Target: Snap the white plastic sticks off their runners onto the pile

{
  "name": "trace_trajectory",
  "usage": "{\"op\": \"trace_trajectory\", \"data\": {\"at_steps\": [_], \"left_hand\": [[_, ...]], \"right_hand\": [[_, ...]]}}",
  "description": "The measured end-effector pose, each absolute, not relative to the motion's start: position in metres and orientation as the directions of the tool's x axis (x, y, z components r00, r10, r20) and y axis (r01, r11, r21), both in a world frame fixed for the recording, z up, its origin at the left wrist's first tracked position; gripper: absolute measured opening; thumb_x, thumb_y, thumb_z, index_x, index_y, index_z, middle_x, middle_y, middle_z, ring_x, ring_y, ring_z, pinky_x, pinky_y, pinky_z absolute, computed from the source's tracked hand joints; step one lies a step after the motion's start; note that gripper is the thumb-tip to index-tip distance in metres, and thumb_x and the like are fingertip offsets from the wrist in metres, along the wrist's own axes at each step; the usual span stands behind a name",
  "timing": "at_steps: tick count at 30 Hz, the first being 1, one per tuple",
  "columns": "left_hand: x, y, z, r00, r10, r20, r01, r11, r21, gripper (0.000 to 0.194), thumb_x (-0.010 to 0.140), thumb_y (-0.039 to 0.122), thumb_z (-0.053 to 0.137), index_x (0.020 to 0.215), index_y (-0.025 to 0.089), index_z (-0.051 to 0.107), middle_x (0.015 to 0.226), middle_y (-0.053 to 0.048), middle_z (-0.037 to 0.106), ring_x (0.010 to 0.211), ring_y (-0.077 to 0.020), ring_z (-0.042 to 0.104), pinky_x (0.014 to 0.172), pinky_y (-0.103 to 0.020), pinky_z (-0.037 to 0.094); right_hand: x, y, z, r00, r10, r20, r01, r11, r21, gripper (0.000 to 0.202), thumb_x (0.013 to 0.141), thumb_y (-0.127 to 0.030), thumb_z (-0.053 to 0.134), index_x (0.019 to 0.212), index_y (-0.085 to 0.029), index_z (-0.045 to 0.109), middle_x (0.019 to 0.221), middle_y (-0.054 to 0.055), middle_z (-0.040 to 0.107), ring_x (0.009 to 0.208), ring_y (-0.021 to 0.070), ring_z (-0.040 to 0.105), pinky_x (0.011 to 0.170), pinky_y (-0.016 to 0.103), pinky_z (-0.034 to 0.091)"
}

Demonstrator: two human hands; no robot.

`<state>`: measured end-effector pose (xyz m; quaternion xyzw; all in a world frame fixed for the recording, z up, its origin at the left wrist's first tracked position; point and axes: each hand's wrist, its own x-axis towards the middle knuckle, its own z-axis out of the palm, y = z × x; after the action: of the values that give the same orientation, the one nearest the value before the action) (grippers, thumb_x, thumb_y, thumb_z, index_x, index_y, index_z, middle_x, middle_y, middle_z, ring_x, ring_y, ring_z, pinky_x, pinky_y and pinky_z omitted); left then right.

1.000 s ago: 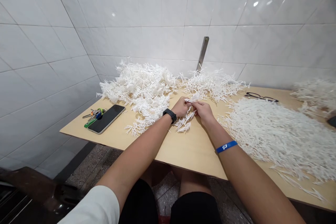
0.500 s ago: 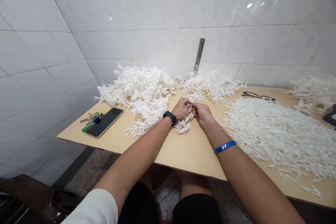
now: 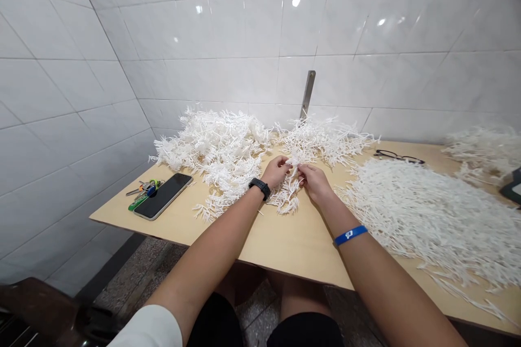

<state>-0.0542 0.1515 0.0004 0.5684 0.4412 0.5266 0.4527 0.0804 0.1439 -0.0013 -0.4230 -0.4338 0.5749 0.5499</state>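
Note:
My left hand (image 3: 277, 171), with a black watch at the wrist, is closed in a pinch on a white branched plastic piece (image 3: 292, 161). Close on its right, my right hand (image 3: 314, 180) pinches at the same white piece with thumb and forefinger. A small heap of branched white pieces (image 3: 286, 198) lies on the board just below the hands. Behind and left spreads a large pile of branched white pieces (image 3: 222, 138); another pile (image 3: 325, 138) sits straight behind the hands. Fingers partly hide the held piece.
At the left of the wooden board (image 3: 285, 244) lie a phone (image 3: 163, 197) and keys (image 3: 144, 188). A wide spread of thin white strands (image 3: 431, 217) covers the right side, with eyeglasses (image 3: 399, 156) behind it. A metal bar (image 3: 308, 93) stands against the tiled wall.
My two hands have moved slightly apart, and more of the white piece shows between them. The whole view has shifted a little downward in the picture.

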Motion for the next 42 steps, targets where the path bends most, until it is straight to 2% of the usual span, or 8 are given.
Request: {"op": "trace_trajectory", "data": {"at_steps": [5,9,14,20,24,30,37,42], "left_hand": [[-0.053,0.147,0.005,0.061,0.986,0.156,-0.039,-0.154,0.987,0.009,0.083,0.019,0.056,0.090,0.013,0.056,0.078,-0.002,0.061,0.060,-0.0069,0.054,0.064,-0.021,0.042],[-0.053,0.145,0.009,0.063,0.991,0.115,-0.110,-0.107,0.988,0.025,0.089,0.037,0.050,0.084,0.014,0.055,0.081,-0.004,0.061,0.059,-0.0067,0.055,0.060,-0.020,0.041],[-0.054,0.146,0.009,0.062,0.995,0.073,-0.145,-0.063,0.987,0.044,0.087,0.057,0.044,0.089,0.014,0.054,0.084,-0.006,0.062,0.061,-0.0089,0.058,0.057,-0.022,0.041],[-0.056,0.148,0.006,0.040,0.989,0.139,-0.047,-0.137,0.989,0.026,0.080,0.040,0.061,0.079,0.015,0.056,0.070,0.001,0.055,0.061,-0.0086,0.056,0.056,-0.020,0.040],[-0.056,0.150,0.004,-0.015,0.989,0.147,-0.030,-0.147,0.989,0.021,0.082,0.030,0.058,0.069,0.015,0.051,0.063,0.003,0.050,0.060,-0.0088,0.058,0.058,-0.020,0.042],[-0.055,0.149,0.005,-0.047,0.993,0.107,-0.034,-0.109,0.993,0.017,0.085,0.021,0.053,0.069,0.015,0.050,0.064,0.001,0.054,0.061,-0.0090,0.060,0.060,-0.020,0.044],[-0.057,0.146,0.008,0.016,0.994,0.110,-0.166,-0.106,0.980,0.013,0.082,0.021,0.057,0.073,0.014,0.051,0.073,-0.001,0.055,0.069,-0.0109,0.064,0.063,-0.021,0.047],[-0.055,0.147,0.009,0.014,0.999,0.041,-0.340,-0.034,0.940,0.012,0.083,0.023,0.055,0.078,0.012,0.054,0.081,-0.004,0.058,0.069,-0.0130,0.066,0.071,-0.027,0.052]], "right_hand": [[0.080,0.145,-0.004,-0.035,0.999,-0.005,-0.254,-0.014,-0.967,0.030,0.058,-0.037,0.076,0.061,-0.018,0.053,0.050,-0.005,0.045,0.044,0.0071,0.039,0.040,0.021,0.029],[0.081,0.146,-0.005,-0.030,1.000,0.000,-0.245,-0.007,-0.969,0.030,0.058,-0.038,0.076,0.061,-0.019,0.053,0.048,-0.005,0.044,0.043,0.0080,0.039,0.040,0.022,0.030],[0.080,0.146,-0.004,-0.017,1.000,0.006,-0.235,0.002,-0.972,0.025,0.058,-0.035,0.074,0.061,-0.019,0.055,0.049,-0.005,0.046,0.044,0.0083,0.040,0.040,0.022,0.029],[0.078,0.144,-0.003,0.018,1.000,0.005,-0.242,0.009,-0.970,0.026,0.057,-0.034,0.074,0.071,-0.019,0.058,0.052,-0.005,0.049,0.045,0.0085,0.042,0.039,0.021,0.031],[0.079,0.146,-0.004,0.078,0.997,-0.006,-0.256,0.014,-0.966,0.031,0.057,-0.033,0.074,0.079,-0.021,0.056,0.055,-0.005,0.049,0.045,0.0085,0.042,0.037,0.021,0.032],[0.083,0.151,-0.008,0.197,0.980,-0.017,-0.259,0.036,-0.965,0.038,0.060,-0.033,0.071,0.092,-0.024,0.054,0.066,-0.005,0.053,0.046,0.0075,0.043,0.036,0.019,0.033],[0.086,0.154,-0.011,0.240,0.971,0.005,-0.258,0.069,-0.964,0.031,0.063,-0.034,0.069,0.089,-0.024,0.056,0.066,-0.003,0.056,0.052,0.0119,0.054,0.043,0.023,0.044],[0.086,0.154,-0.011,0.204,0.979,-0.017,-0.260,0.037,-0.965,0.028,0.065,-0.033,0.067,0.090,-0.024,0.058,0.069,-0.002,0.059,0.059,0.0141,0.060,0.047,0.024,0.048]]}}
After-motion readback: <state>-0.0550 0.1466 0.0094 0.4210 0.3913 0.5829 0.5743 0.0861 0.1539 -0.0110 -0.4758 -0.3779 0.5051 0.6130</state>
